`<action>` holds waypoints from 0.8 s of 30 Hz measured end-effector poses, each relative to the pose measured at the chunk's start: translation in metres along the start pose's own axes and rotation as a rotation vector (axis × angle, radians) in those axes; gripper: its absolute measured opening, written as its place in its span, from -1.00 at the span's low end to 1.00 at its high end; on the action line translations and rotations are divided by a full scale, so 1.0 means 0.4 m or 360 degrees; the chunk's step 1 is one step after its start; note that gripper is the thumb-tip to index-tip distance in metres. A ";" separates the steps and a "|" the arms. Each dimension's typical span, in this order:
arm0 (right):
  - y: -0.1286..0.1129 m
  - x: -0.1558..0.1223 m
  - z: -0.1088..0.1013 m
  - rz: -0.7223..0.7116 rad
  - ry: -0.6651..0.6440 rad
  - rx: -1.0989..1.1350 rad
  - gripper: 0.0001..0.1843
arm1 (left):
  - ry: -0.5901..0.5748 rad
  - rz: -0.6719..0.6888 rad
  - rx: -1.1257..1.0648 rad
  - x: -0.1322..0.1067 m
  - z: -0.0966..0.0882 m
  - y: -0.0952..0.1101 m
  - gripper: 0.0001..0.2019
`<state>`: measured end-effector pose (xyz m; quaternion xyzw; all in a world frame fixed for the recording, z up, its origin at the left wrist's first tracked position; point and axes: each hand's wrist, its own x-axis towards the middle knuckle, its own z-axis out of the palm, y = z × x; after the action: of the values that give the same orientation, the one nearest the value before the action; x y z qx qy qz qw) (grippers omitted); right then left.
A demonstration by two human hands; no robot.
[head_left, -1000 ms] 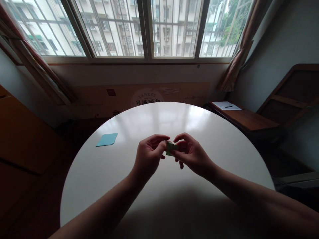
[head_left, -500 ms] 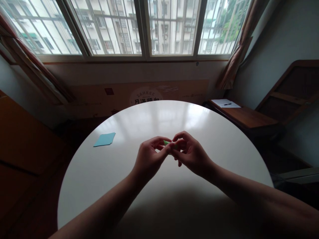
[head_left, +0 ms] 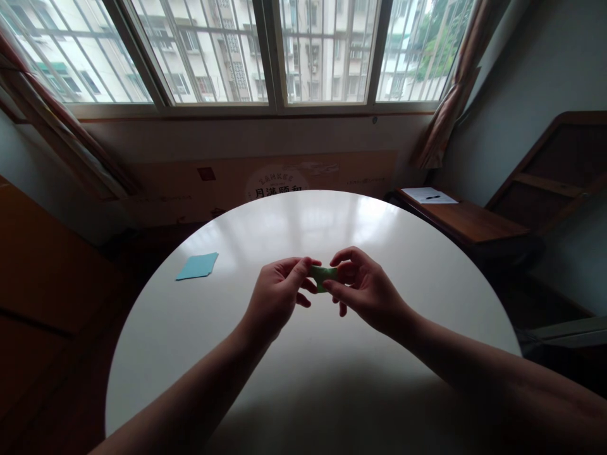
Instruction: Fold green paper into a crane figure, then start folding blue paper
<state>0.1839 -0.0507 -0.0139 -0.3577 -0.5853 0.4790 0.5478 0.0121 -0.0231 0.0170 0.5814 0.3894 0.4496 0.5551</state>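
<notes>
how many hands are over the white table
2. The left hand pinches the left end of the green piece; the right hand holds its right side. Some fingers are partly hidden, but no other hands show.

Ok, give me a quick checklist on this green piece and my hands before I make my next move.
1. Left hand on the green piece: ok, thumb and fingers at its left end.
2. Right hand on it: ok, thumb and fingers at its right side.
3. Green piece off the white table: ok, looks held above it.
4. Blue sheets apart from both hands: ok, lying to the left.
5. Green piece's edges lined up: cannot tell, fingers partly cover it.
</notes>
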 end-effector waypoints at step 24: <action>0.006 0.010 -0.012 0.0210 0.0002 0.0215 -0.61 | 0.0034 0.0166 0.0296 -0.001 -0.012 0.010 -0.72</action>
<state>0.1875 -0.0453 -0.0152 -0.3579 -0.5266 0.5521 0.5383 0.0071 -0.0224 0.0206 0.6449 0.4046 0.4460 0.4706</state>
